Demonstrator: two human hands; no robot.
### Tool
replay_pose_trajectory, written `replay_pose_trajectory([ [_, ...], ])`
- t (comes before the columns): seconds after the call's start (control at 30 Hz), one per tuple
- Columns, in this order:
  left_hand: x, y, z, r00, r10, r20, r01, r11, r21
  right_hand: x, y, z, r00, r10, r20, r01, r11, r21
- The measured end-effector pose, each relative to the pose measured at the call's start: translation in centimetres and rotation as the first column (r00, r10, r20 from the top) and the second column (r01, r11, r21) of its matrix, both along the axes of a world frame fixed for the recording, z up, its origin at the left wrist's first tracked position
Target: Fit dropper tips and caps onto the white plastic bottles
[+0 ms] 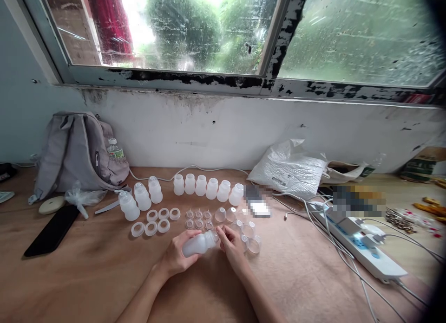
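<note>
Lying sideways in the left hand (pixel 176 258), a small translucent white bottle (pixel 199 244) is gripped low over the tabletop (pixel 104 276), its neck pinched by the right hand (pixel 232 246). Behind stand matching bottles (pixel 207 186), white rings (pixel 153 221) and clear caps (pixel 249 232); backpack (pixel 76 151) left, power strip (pixel 362 248) right.

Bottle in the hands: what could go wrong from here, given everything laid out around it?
The bottle lies sideways in the left hand, right hand at its neck. A slip could send it rolling across the table. The right hand might also knock the clear caps beside it, or scatter the small nipples just beyond.
</note>
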State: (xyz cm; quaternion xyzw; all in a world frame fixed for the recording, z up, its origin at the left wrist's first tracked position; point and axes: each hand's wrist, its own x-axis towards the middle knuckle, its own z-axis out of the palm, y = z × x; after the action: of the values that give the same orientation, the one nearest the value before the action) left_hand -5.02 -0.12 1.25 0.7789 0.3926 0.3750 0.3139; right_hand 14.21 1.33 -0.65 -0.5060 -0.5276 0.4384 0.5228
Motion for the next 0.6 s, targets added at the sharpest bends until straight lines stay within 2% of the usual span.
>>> replay_pose_trajectory([
  [0.13, 0.1, -0.1, -0.2, 0.998, -0.008, 0.057, 0.012, 0.998, -0.063, 0.1, 0.1, -0.3, 1.0, -0.021, 0.001, 0.021, 1.0, -0.014],
  [0.23, 0.0, 0.0, 0.1, 0.988, 0.013, 0.154, 0.012, 0.987, -0.159, 0.0, -0.4, 1.3, 0.997, 0.022, -0.079, -0.025, 0.999, -0.041],
  [0.33, -0.1, 0.1, 0.6, 0.957, 0.023, 0.29, 0.07, 0.949, -0.307, -0.3, -1.2, 3.4, 0.954, 0.148, -0.26, -0.165, 0.985, -0.045],
  [0.43, 0.0, 0.3, 0.7, 0.914, 0.031, 0.406, 0.151, 0.9, -0.409, -0.5, -1.5, 4.0, 0.895, 0.297, -0.333, -0.335, 0.94, -0.06],
  [0.5, 0.1, 0.3, 0.5, 0.916, 0.041, 0.399, 0.13, 0.91, -0.393, -0.5, -1.2, 3.2, 0.922, 0.286, -0.26, -0.319, 0.943, -0.093],
  [0.6, 0.5, 0.0, 0.1, 0.969, 0.055, 0.239, 0.007, 0.968, -0.251, -0.5, -0.6, 1.9, 0.979, 0.181, -0.095, -0.191, 0.976, -0.11],
])
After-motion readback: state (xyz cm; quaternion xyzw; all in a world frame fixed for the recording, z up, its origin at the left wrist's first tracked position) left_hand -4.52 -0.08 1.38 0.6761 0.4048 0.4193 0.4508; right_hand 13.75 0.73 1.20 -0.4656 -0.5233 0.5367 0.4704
